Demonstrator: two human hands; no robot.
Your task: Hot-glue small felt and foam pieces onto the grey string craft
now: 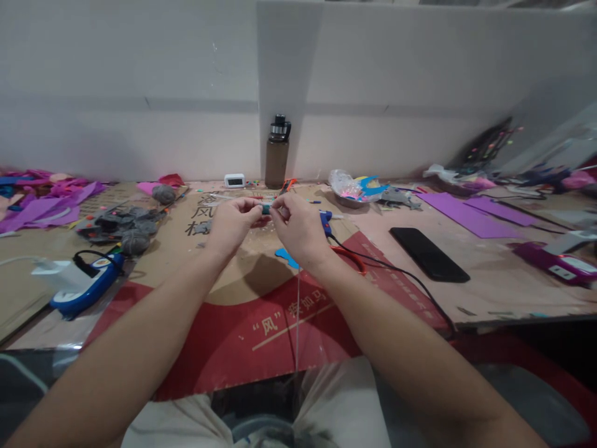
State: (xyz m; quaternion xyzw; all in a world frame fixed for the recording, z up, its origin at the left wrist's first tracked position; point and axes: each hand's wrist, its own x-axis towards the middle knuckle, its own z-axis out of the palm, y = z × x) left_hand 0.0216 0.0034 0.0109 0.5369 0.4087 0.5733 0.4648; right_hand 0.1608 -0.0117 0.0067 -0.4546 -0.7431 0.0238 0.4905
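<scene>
Over the cardboard sheet (209,348), my two hands meet at a small teal piece (266,210), too small to name more exactly. My left hand (234,223) pinches its left end between thumb and fingers. At the other end, the fingers of my right hand (299,225) are closed on it and partly hide it. A thin pale strand (298,311) runs from below my right hand toward my lap; its upper end is hidden. Under that hand lies a flat blue cutout (286,256). Just right of it are a blue glue gun (325,221) and an orange-red loop (352,258).
A bottle (277,152) and a small white digital display (234,180) stand by the wall. Grey yarn (135,239) and a blue power strip (88,289) lie left. Rightward are a phone (429,254), a filled bowl (349,198), purple sheets (466,214) and the glue gun's black cord.
</scene>
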